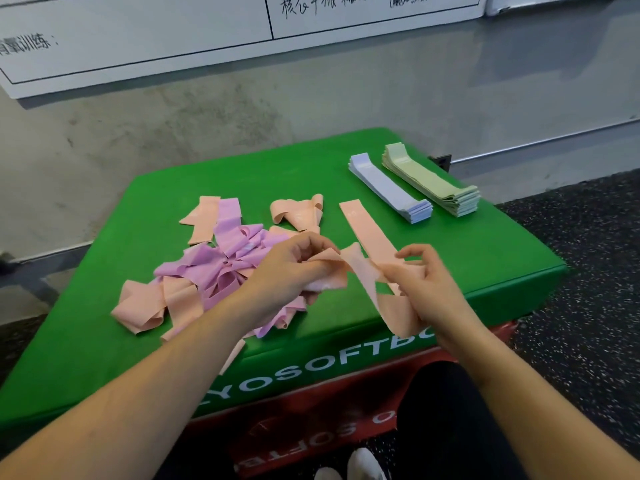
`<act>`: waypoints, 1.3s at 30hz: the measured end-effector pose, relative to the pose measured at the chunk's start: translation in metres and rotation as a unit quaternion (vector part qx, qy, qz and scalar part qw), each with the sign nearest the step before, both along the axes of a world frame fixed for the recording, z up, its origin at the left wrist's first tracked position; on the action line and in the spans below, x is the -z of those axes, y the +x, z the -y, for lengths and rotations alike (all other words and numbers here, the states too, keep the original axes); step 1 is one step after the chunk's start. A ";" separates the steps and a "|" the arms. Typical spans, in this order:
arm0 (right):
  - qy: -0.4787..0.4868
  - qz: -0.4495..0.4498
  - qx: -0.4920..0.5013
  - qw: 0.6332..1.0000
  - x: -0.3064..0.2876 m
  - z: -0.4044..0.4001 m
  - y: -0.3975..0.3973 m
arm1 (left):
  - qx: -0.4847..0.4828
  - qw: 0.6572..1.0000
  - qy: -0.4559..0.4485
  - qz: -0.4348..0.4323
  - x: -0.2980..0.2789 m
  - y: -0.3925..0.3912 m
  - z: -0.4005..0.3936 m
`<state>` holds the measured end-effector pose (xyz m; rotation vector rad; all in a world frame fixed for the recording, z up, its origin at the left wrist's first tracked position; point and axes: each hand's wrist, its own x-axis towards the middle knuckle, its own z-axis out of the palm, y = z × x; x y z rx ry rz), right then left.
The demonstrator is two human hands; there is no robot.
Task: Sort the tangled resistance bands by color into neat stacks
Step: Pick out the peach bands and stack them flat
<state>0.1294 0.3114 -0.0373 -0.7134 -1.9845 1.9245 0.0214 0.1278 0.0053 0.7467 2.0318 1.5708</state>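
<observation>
A tangled heap of purple and peach bands (221, 268) lies on the left half of the green box top (304, 168). Both hands hold one twisted peach band (360, 268) above the box's front edge: my left hand (294, 268) grips its left end, my right hand (426, 285) pinches the other end, whose loop hangs down. A flat peach band (367, 230) lies just behind the hands. A crumpled peach band (299, 213) sits further back. At the back right lie a neat blue stack (391, 188) and a neat green stack (433, 181), side by side.
The green box rests on a red box (311, 427) against a concrete wall with a whiteboard (138, 39). Black speckled floor (588, 271) runs to the right. My dark trouser knee (450, 410) and white shoes (360, 465) are below the front edge.
</observation>
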 end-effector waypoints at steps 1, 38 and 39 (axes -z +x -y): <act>0.041 0.021 -0.032 0.998 0.000 0.001 0.000 | -0.007 1.000 0.005 0.008 -0.002 0.001 -0.001; -0.253 -0.072 -0.116 0.958 -0.048 0.011 0.021 | 0.067 0.985 -0.116 -0.110 -0.032 0.035 0.012; -0.263 -0.067 -0.108 0.956 -0.047 0.011 0.021 | 0.068 0.985 -0.127 -0.097 -0.033 0.036 0.012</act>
